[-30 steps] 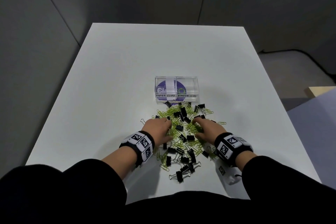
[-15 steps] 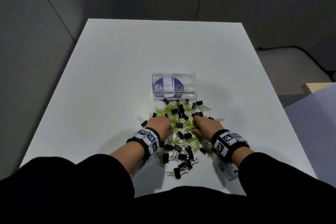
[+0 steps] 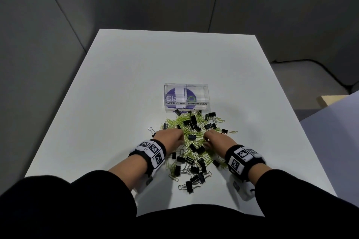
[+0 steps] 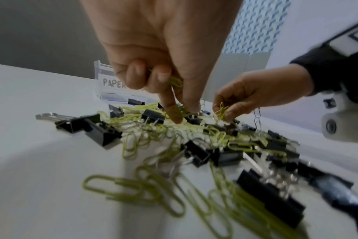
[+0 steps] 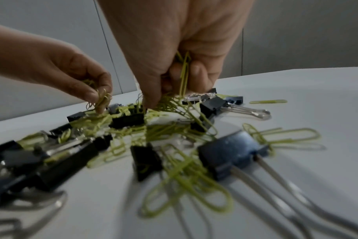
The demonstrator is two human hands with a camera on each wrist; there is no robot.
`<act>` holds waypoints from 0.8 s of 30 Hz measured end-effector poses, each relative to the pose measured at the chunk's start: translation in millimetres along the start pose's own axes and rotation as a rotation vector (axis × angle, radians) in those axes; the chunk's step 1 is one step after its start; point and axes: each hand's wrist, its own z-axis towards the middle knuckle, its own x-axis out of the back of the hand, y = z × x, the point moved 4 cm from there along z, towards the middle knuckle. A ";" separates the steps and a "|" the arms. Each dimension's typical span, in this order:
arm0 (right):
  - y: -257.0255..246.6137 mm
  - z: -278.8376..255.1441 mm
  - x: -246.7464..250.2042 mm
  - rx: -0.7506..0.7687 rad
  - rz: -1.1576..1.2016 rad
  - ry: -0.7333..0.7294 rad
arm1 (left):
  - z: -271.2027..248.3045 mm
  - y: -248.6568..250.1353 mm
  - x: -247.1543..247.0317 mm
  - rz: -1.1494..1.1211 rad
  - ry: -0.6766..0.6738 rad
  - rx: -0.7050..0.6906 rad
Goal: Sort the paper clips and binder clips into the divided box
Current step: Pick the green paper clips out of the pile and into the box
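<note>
A heap of green paper clips (image 3: 186, 122) mixed with black binder clips (image 3: 192, 169) lies on the white table (image 3: 116, 83) in front of the clear divided box (image 3: 186, 98), labelled PAPER CLIPS on the left and BINDER CLIPS on the right. My left hand (image 3: 171, 137) digs into the heap's left side, its fingers (image 4: 174, 111) pinching green paper clips (image 4: 176, 80), with more tucked in the curled fingers. My right hand (image 3: 215, 139) works the right side and grips a bunch of green paper clips (image 5: 183, 76).
The box stands just beyond the heap, with a binder clip (image 3: 177, 111) touching its front wall. A lone paper clip (image 3: 233, 132) lies right of the heap. The table's near edge is close to my sleeves (image 3: 77, 200). A pale surface (image 3: 334, 132) adjoins on the right.
Both hands stayed in the heap and drew slightly closer together, gathering green paper clips. The head view shifted a little; the box has not moved.
</note>
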 end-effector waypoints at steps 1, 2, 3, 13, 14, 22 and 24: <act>-1.5 -0.5 2.8 0.008 0.017 0.004 | -2.1 -1.4 2.6 -0.030 0.006 -0.003; -3.1 -0.7 6.3 0.015 0.032 0.009 | -3.9 -3.2 6.3 -0.056 0.013 -0.009; -5.1 -0.5 11.1 0.023 0.048 0.019 | -5.4 -5.7 10.8 -0.081 0.020 -0.013; -46.5 28.5 90.6 0.084 0.313 0.159 | 4.1 -35.3 84.6 -0.220 0.147 0.026; -50.3 37.5 97.7 0.083 0.330 0.183 | 6.8 -39.1 93.3 -0.214 0.166 0.035; -66.3 122.2 106.1 -0.036 0.443 0.270 | 40.7 -71.0 130.1 -0.211 0.189 0.164; -67.6 139.2 104.2 -0.053 0.467 0.262 | 48.0 -76.8 131.9 -0.226 0.196 0.194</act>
